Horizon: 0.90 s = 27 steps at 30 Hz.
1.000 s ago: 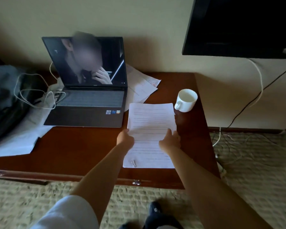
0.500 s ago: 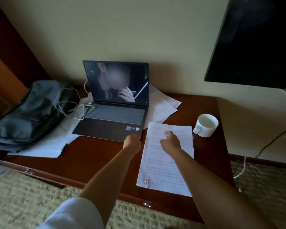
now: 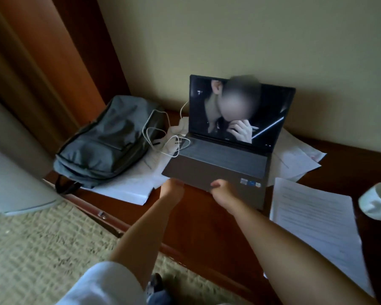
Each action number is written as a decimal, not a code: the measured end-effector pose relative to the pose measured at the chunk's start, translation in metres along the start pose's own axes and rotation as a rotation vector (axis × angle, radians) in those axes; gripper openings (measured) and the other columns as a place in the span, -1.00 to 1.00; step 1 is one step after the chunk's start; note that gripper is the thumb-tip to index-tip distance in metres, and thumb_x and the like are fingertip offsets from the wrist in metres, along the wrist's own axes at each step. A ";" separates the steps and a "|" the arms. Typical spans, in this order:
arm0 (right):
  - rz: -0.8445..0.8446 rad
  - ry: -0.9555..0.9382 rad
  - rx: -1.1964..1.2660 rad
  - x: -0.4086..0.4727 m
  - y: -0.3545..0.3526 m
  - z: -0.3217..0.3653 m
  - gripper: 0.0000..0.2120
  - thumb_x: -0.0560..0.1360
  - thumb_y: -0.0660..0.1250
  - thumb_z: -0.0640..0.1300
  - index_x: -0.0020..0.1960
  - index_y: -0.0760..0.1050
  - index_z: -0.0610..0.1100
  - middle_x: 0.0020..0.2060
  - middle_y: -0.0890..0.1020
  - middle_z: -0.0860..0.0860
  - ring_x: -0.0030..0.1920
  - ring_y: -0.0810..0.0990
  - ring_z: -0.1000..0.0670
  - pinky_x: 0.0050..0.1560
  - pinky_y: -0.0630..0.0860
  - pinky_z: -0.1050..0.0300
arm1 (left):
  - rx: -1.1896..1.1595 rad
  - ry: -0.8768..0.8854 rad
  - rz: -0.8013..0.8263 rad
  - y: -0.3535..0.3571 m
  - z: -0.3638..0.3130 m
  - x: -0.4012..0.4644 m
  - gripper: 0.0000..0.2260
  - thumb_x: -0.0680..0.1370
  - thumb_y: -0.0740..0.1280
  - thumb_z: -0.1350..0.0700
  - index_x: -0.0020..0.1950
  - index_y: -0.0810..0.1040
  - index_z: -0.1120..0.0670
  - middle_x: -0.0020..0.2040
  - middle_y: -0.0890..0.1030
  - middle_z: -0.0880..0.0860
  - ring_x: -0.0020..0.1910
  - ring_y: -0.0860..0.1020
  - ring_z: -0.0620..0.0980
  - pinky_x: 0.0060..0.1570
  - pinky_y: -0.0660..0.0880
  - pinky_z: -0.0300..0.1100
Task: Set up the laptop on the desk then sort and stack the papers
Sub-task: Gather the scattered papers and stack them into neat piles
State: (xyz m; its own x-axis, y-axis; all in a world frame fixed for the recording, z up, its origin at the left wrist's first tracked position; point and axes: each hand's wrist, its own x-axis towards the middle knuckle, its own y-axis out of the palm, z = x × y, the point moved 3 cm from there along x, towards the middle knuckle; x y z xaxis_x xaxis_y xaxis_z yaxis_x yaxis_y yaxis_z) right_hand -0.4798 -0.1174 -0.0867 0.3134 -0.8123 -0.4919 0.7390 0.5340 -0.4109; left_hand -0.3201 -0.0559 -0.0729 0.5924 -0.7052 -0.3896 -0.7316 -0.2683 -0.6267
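While the laptop (image 3: pixel 224 164) stands open, both hands, left hand (image 3: pixel 171 191) and right hand (image 3: pixel 223 192), apparently grip its front edge.

We see the open grey laptop (image 3: pixel 224 159) on the dark wooden desk (image 3: pixel 198 216), a grey fabric backpack (image 3: pixel 106 142) to its left, a stapled white paper stack (image 3: pixel 312 216) to its right, and a white ceramic cup (image 3: pixel 378 201) beyond that.

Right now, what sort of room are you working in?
Probably a hotel room or a bedroom, not an office: a wooden desk against a plain wall, woven carpet on the floor, a backpack lying on the desk beside the open laptop, and a white cup nearby.
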 end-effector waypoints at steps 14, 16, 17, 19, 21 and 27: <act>-0.276 0.453 0.537 0.066 0.207 0.090 -0.73 0.47 0.22 -0.26 0.16 0.46 -0.23 -0.08 0.50 -0.06 -0.29 0.46 -0.02 -0.39 0.37 0.21 | 1.161 0.541 -0.230 -0.144 0.106 0.130 -0.23 0.48 0.31 0.22 0.55 -0.05 -0.10 0.53 -0.01 0.17 0.50 -0.02 0.23 0.36 -0.25 0.36; -0.289 0.513 0.534 0.070 0.213 0.097 -0.64 0.46 0.24 -0.23 0.24 0.44 -0.26 -0.03 0.57 -0.08 -0.26 0.52 -0.02 -0.34 0.40 0.21 | 1.162 0.555 -0.182 -0.150 0.109 0.138 -0.21 0.50 0.32 0.17 0.55 -0.13 -0.11 0.54 -0.06 0.18 0.50 -0.03 0.26 0.38 -0.06 0.37; -0.280 0.541 0.522 0.069 0.216 0.102 -0.66 0.47 0.24 -0.21 0.22 0.44 -0.26 -0.04 0.59 -0.10 -0.22 0.55 -0.03 -0.30 0.44 0.20 | 1.162 0.580 -0.146 -0.151 0.110 0.141 -0.21 0.50 0.33 0.15 0.55 -0.11 -0.11 0.54 -0.06 0.18 0.49 -0.01 0.27 0.39 0.07 0.34; -0.288 0.594 0.421 0.064 0.218 0.112 -0.65 0.49 0.22 -0.14 0.24 0.43 -0.25 0.08 0.52 -0.12 -0.01 0.54 -0.09 -0.08 0.51 0.12 | 1.179 0.641 -0.090 -0.157 0.110 0.143 -0.27 0.49 0.35 0.16 0.54 0.02 -0.10 0.54 -0.03 0.17 0.47 0.03 0.27 0.37 0.19 0.27; -0.319 0.606 0.263 0.057 0.218 0.116 -0.57 0.52 0.17 -0.08 0.33 0.35 -0.25 0.29 0.37 -0.16 0.24 0.42 -0.15 0.19 0.41 0.04 | 1.167 0.696 -0.059 -0.164 0.108 0.147 -0.39 0.46 0.36 0.17 0.46 0.23 -0.09 0.54 0.01 0.13 0.47 0.05 0.24 0.38 0.19 0.24; -0.217 0.536 0.508 0.058 0.225 0.133 -0.63 0.58 0.16 -0.15 0.33 0.36 -0.29 0.00 0.46 -0.10 0.01 0.49 -0.07 0.01 0.43 0.12 | 1.222 0.703 0.060 -0.168 0.103 0.152 -0.47 0.43 0.43 0.05 0.36 0.37 -0.08 0.54 -0.04 0.12 0.48 -0.04 0.23 0.42 0.02 0.34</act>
State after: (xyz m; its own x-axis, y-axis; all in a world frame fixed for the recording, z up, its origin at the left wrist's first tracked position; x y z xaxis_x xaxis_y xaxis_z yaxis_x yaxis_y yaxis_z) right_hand -0.2164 -0.0758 -0.1059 -0.1054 -0.5927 -0.7985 0.9747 0.0974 -0.2010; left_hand -0.0727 -0.0502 -0.0967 0.0164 -0.9680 -0.2504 0.2157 0.2480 -0.9445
